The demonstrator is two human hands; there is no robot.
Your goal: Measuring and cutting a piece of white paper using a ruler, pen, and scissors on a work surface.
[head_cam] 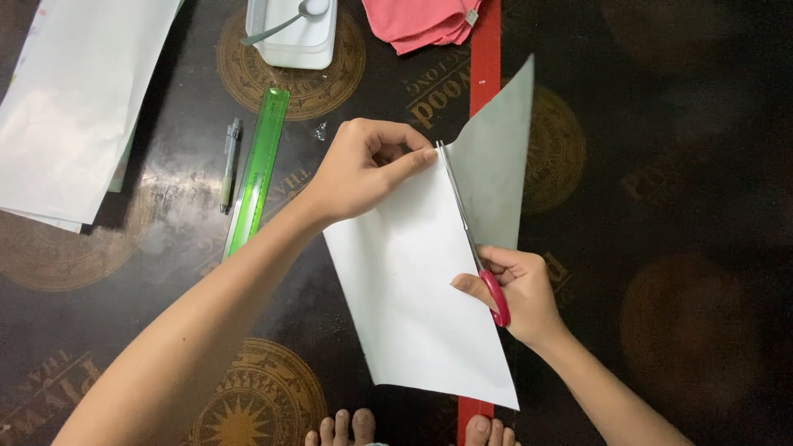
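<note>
Dark, shiny floor (677, 165) with round gold patterns fills the view, and bare toes (351, 427) peek in at the bottom edge. A white sheet of paper (413, 289) sits in the middle, held up a little off the floor. The left hand (363, 169) pinches the top edge of the paper, with the thumb and fingers closed on it. The right hand (516, 293) is closed around the red handles of a pair of scissors (475, 248). The long silver blades run up along the paper toward the left hand, and their tips end just beside its fingertips. To the right of the blades, a flap of the paper (496, 173) stands up and looks grey in the shade. A red strip (486, 58) lies on the floor under the paper and shows above it and below it. Left of the left hand lies a green ruler (258, 169), and a pen (230, 161) lies just beside the ruler. Farther left, at the corner, is a pile of big white sheets (74, 99). At the top edge sits a white box (301, 37) with a spoon (285, 21) resting on it. Near it, also at the top, is a folded pink cloth (417, 21).
</note>
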